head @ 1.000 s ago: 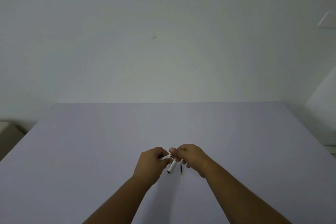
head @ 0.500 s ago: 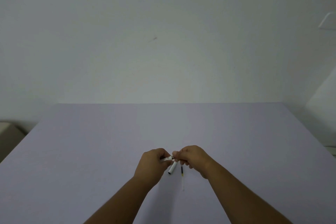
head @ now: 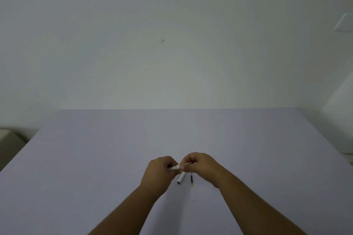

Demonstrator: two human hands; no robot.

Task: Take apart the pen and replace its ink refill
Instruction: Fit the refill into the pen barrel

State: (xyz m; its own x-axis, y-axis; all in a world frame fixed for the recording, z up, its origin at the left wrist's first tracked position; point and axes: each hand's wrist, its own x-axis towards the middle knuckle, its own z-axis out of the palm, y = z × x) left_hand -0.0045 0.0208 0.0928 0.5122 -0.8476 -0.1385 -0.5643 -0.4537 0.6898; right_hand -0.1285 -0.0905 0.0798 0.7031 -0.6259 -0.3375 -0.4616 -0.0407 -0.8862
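Your left hand [head: 160, 172] pinches the white pen barrel [head: 174, 167], and your right hand [head: 198, 166] has pulled back a little, pinching a thin refill [head: 189, 163] that now shows. The old one is coming out; a cap [head: 181, 177] and a spare refill [head: 191, 180] wait on the table [head: 95, 158].

Table [head: 95, 158]: wide bare surface to left, right and far side of the hands.
Near centre: white pen cap [head: 181, 177] and thin refill [head: 191, 179] lie just below the hands, side by side.
Far edge: wall [head: 172, 44] closes it.
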